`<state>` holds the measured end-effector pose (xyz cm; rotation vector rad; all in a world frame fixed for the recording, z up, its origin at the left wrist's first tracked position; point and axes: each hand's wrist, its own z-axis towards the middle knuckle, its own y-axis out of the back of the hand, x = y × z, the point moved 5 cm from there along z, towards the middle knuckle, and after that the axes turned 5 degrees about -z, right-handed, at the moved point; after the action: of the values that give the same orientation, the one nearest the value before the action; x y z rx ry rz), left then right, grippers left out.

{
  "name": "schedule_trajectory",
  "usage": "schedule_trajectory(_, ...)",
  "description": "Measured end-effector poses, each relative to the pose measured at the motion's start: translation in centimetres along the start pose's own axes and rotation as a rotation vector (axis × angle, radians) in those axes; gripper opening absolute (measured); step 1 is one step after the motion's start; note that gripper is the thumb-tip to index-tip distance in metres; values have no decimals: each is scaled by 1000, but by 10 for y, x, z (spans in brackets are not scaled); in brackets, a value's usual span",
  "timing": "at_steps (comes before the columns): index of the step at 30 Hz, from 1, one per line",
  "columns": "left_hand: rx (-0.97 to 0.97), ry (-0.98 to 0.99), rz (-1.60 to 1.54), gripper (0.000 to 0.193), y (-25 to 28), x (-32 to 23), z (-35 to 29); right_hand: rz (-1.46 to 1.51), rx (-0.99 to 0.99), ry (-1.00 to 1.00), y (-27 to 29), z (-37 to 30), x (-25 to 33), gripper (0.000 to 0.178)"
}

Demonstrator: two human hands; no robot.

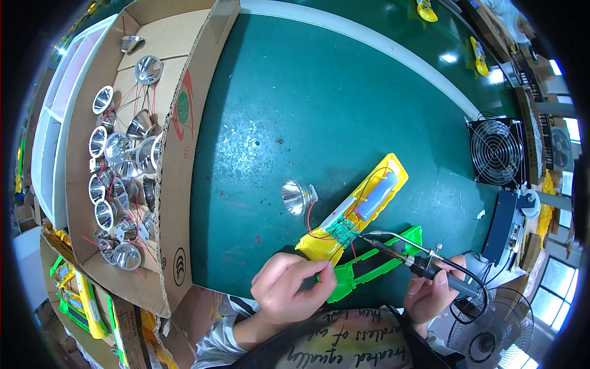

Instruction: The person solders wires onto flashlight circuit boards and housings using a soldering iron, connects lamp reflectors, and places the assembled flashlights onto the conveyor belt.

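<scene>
A yellow flashlight housing [393,167] lies open and slanted on the table. In it are a blue cylindrical battery [377,198] and a green circuit board [342,230] with thin wires. My right hand [432,289] grips a soldering iron [424,267] with a thin metal tube alongside; its tip is at the board's edge. My left hand [294,287] is closed in a pinch by the housing's lower end; what its fingertips hold is hidden. A red wire links the board to a silver reflector cup [295,197]. A green housing part [345,285] lies beneath the iron.
At left stands a cardboard box [178,234] with several wired reflector cups [128,256]. A black fan [496,152] and a dark box-shaped unit [502,226] line the right edge. A round fan [488,335] is at lower right. Yellow and green housings [90,304] lie at lower left.
</scene>
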<state>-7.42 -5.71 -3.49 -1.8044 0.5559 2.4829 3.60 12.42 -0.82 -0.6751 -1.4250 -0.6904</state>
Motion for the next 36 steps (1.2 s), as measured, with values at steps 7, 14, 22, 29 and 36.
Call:
schedule_trajectory(7, 56, -33, 87, 15, -4, 0, -3, -45, -121, -52, 14, 0, 1, 29)
schedule_trajectory(14, 46, 42, 84, 12, -3, -7, 1, -5, -128, 53, 28, -1, -2, 16)
schedule_trajectory(22, -22, 38, 69, 10, 10, -9, -4, -17, -208, 143, 40, 6, 6, 17)
schedule_trajectory(29, 18, -20, 80, 10, 34, -7, -12, 2, -191, 217, 58, 30, 12, 16)
schedule_trajectory(36, -4, -98, -27, 14, 37, -16, -5, -60, -276, 228, 92, 51, -2, 13)
